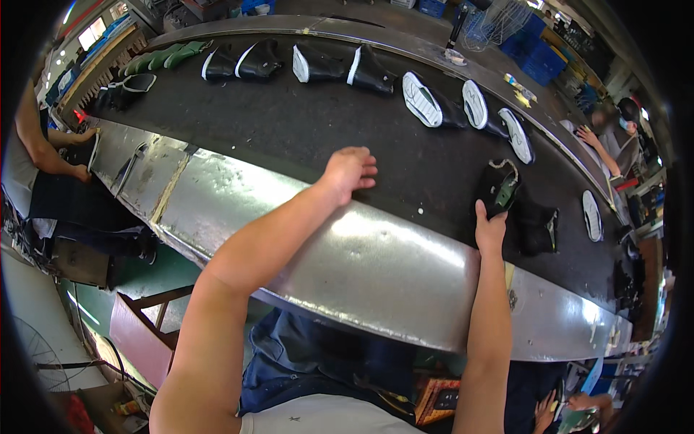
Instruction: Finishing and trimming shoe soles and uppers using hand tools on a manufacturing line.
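Over the belt (246,130), the left grip (350,173) is released, fingers loosely curled around nothing. Well to its right, the right grip (491,226) is grasping the near end of a black boot (497,186), which extends just beyond it. It looks light, its upper probably pliable; a firm near-end hold should suit. Another dark boot (536,230) lies just right of that grip.
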`<control>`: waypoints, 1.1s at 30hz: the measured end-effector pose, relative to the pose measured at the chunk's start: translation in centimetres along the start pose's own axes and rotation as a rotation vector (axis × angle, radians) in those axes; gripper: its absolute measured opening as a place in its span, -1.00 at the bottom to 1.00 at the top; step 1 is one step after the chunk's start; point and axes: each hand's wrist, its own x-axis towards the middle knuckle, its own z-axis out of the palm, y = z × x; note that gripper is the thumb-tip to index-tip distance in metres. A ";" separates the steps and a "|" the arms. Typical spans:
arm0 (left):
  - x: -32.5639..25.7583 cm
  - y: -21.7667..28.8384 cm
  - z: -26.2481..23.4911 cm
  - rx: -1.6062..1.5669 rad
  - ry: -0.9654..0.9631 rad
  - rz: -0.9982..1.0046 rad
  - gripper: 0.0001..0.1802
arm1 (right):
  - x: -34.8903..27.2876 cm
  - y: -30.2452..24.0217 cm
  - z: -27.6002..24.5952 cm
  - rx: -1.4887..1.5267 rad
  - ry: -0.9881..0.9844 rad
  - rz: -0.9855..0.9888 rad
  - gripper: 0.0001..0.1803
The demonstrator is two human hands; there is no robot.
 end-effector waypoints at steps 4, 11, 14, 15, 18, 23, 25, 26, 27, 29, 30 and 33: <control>9.3 2.6 -2.1 0.132 0.239 0.158 -0.65 | -0.1 -0.1 -0.1 -0.039 -0.012 0.044 0.03; 22.9 5.7 -5.1 0.475 0.560 0.424 -0.56 | -0.6 -1.9 0.7 -0.047 -0.008 0.102 0.05; 26.3 6.8 -3.6 0.575 0.504 0.555 -0.35 | -0.7 -2.2 0.7 -0.028 0.002 0.110 0.08; 27.4 7.6 -3.8 0.585 0.539 0.561 -0.32 | -0.6 -2.2 1.1 -0.044 0.001 0.106 0.09; 28.1 7.1 0.8 0.611 0.625 0.452 -0.22 | -0.7 -1.9 0.3 -0.100 0.025 0.137 0.13; 30.4 8.3 -1.5 0.738 0.583 0.420 -0.46 | -0.8 -4.4 1.4 -0.035 0.001 0.157 0.07; 29.8 6.5 0.2 0.732 0.568 0.425 -0.51 | -0.8 -3.5 1.7 -0.068 0.043 0.142 0.04; 29.1 5.7 1.1 0.723 0.565 0.433 -0.55 | -0.7 -3.0 1.5 -0.071 0.041 0.144 0.04; 28.7 5.8 1.3 0.808 0.612 0.436 -0.56 | -0.7 -2.9 1.3 -0.065 0.048 0.135 0.04; 27.6 6.4 0.8 0.760 0.818 0.408 -0.48 | -0.6 -3.0 1.2 -0.064 0.057 0.124 0.03; 27.4 7.1 0.1 0.731 0.907 0.396 -0.43 | -0.6 -2.8 1.2 -0.050 0.061 0.100 0.01; 27.7 8.5 -3.5 0.768 1.113 0.522 -0.37 | -0.8 -2.6 1.4 -0.047 0.124 0.087 -0.03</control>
